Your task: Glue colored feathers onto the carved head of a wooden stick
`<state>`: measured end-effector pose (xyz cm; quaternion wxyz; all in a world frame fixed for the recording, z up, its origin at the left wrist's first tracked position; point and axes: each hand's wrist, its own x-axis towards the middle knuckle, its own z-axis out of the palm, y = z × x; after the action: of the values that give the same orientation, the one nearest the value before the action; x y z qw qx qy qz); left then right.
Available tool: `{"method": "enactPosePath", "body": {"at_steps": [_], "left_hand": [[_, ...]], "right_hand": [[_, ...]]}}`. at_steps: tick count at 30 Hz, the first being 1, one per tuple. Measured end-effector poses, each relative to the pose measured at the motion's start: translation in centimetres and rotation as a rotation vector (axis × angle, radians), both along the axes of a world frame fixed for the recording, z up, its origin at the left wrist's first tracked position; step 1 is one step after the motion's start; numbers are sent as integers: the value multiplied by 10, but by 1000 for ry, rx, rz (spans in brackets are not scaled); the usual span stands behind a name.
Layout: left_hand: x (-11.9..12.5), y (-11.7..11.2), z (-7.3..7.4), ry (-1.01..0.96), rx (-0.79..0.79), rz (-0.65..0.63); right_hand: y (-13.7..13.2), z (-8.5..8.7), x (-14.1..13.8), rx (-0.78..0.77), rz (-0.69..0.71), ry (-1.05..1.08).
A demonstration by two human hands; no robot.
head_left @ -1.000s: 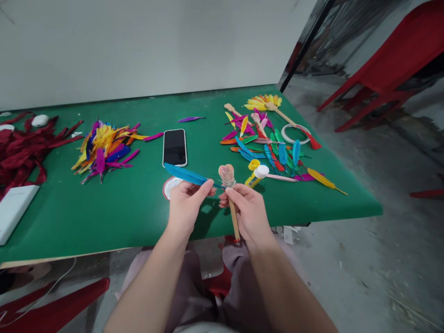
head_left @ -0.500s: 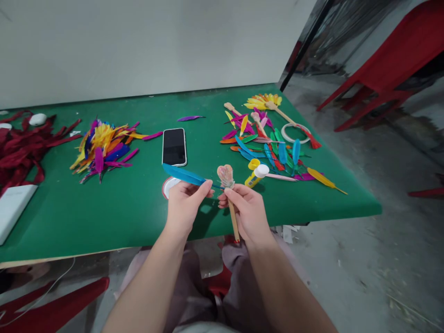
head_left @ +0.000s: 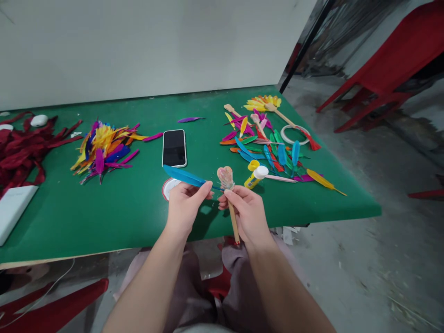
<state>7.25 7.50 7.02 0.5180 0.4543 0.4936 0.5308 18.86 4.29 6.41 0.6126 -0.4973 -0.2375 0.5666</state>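
Note:
My left hand [head_left: 187,203] pinches a blue feather [head_left: 183,175] near its quill, the vane pointing left. The quill reaches over to a wooden stick with a heart-shaped head [head_left: 225,177], and its tip lies at the neck of that head. My right hand [head_left: 245,207] is closed round the stick just below the neck, thumb on top. The head looks coated with something shiny and whitish. Just right of it stands a yellow glue bottle with a white cap [head_left: 255,177]. A round red-rimmed white lid [head_left: 169,187] lies partly behind my left hand.
A phone [head_left: 174,148] lies beyond my hands. Loose feathers [head_left: 280,155], a finished-looking yellow feather fan [head_left: 265,102] and a white ring [head_left: 294,134] lie right. Further left are a feather pile [head_left: 107,148], dark red ribbons [head_left: 24,152] and a white box [head_left: 15,210].
Almost nothing differs. Both hands keep their hold on the feather and the stick, and the whole view has shifted very slightly.

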Motion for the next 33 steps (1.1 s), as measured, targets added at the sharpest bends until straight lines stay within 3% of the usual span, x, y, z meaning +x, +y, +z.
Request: {"method": "enactPosePath", "body": {"at_steps": [7, 20, 33], "left_hand": [[0, 0, 1, -57, -35, -66], [8, -5, -4, 9, -95, -421], [7, -10, -1, 344, -13, -664]], "right_hand": [[0, -2, 0, 7, -4, 20], [1, 0, 5, 47, -50, 28], [-1, 2, 6, 54, -70, 19]]}}
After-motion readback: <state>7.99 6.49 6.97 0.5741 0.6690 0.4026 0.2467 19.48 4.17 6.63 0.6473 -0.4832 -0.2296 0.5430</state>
